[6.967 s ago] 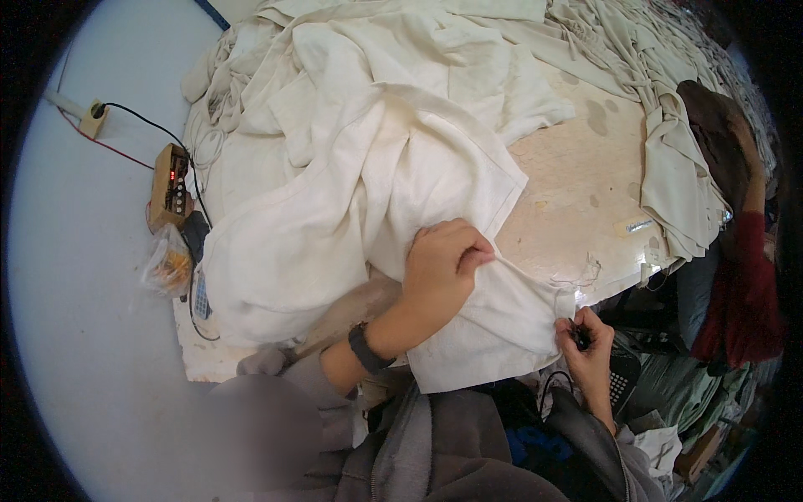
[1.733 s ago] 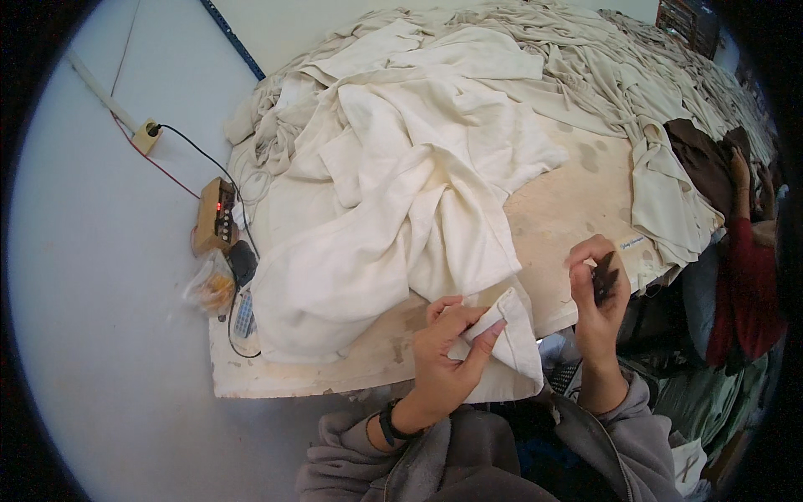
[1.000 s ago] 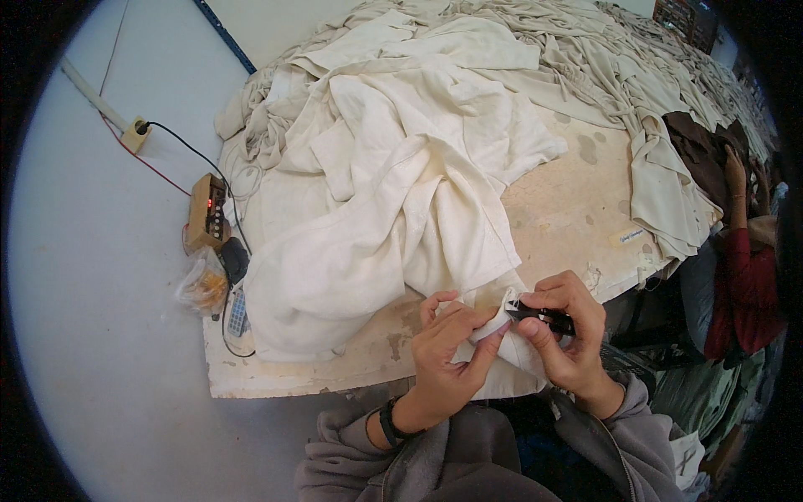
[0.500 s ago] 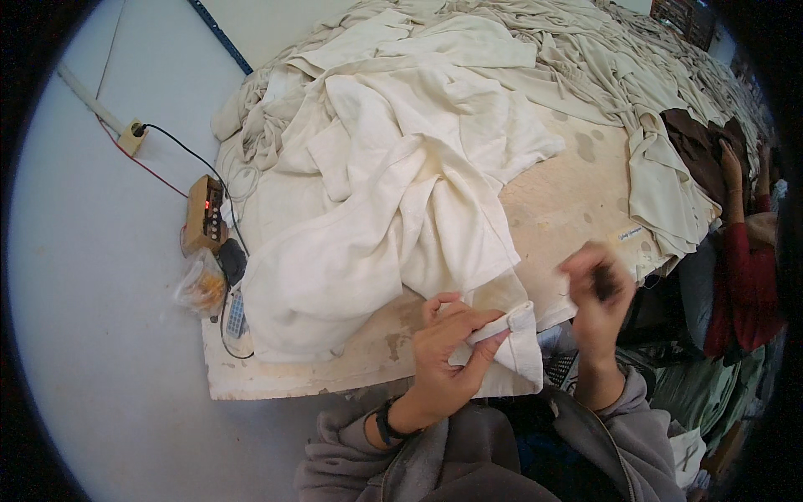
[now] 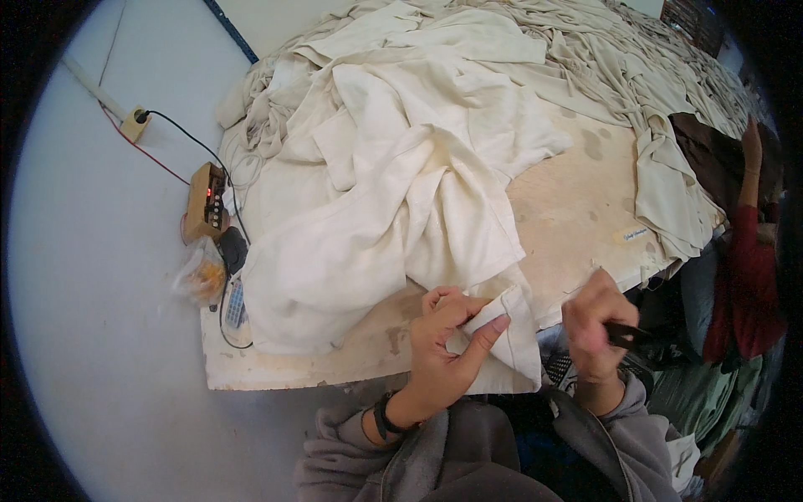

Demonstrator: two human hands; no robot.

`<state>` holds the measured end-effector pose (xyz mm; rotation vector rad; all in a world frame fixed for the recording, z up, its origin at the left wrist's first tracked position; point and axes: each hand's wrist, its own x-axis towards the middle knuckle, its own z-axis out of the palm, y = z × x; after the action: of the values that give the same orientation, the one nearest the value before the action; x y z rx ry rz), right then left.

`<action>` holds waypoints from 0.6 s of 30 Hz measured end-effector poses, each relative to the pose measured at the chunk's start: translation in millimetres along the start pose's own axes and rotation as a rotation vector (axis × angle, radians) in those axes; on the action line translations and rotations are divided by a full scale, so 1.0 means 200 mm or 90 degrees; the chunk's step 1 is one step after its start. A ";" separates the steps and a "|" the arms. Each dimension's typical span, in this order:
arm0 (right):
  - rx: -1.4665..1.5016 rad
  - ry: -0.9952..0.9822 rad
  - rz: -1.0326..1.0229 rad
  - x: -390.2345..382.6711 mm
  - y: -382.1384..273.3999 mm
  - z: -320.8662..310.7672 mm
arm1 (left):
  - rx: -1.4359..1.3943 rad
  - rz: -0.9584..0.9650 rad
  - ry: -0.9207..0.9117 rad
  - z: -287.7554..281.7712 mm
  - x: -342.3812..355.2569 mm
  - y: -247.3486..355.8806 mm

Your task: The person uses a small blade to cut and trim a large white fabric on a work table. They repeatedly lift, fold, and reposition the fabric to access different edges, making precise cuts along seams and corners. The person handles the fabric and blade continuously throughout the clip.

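My left hand (image 5: 449, 341) pinches the stitched, folded end of a cream garment (image 5: 335, 259) near the table's front edge. Its thumb lies on top along the seam, and the other fingers are partly behind the cloth. The garment spreads from there across the table in loose folds. Off to the right, apart from the cloth, my right hand (image 5: 595, 322) is closed around a small dark tool (image 5: 627, 335). The tool is slightly blurred and mostly covered by the fingers; it may be thread snips. A wisp of thread shows by the right fingertips.
Heaps of beige cloth (image 5: 585, 50) cover the table's far side. At left stand a wooden control box (image 5: 206, 201) with cords, a clear plastic bag (image 5: 201, 272) and a remote control (image 5: 236, 303). On the right, a person in a red sleeve (image 5: 744, 276) handles brown cloth (image 5: 711, 151).
My right hand has moved slightly down, and the dark tool shows more plainly. The left thumb has shifted up along the folded end. At right, the other person's hand has risen.
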<state>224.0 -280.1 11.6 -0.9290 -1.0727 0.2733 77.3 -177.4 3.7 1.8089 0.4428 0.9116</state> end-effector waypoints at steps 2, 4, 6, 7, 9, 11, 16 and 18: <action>0.354 -0.037 0.057 0.00 -0.03 -0.02 | -0.018 -0.006 0.011 0.00 0.01 0.00; 0.266 -0.036 0.152 -0.01 -0.04 -0.02 | -0.053 0.014 0.023 0.00 0.02 0.00; 0.036 -0.048 0.263 -0.02 -0.03 -0.01 | -0.026 0.080 0.018 -0.01 0.03 0.00; -0.006 -0.151 0.338 -0.03 -0.04 -0.01 | 0.021 0.134 0.004 -0.03 0.03 0.00; -0.187 -0.142 0.084 -0.04 0.00 0.01 | 0.105 0.220 0.014 -0.04 0.03 0.01; -0.306 -0.131 -0.076 -0.06 0.02 0.02 | 0.177 0.286 0.059 -0.05 0.03 0.02; -0.357 -0.090 -0.169 -0.10 0.00 0.02 | 0.129 0.291 0.115 -0.02 0.01 0.01; -0.357 -0.083 -0.179 -0.11 0.00 0.01 | 0.081 0.278 0.142 -0.01 -0.01 0.01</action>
<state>211.7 -292.6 -1.2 -1.2490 -1.4195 -0.2180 74.3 -179.2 4.2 1.9668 0.2486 1.4231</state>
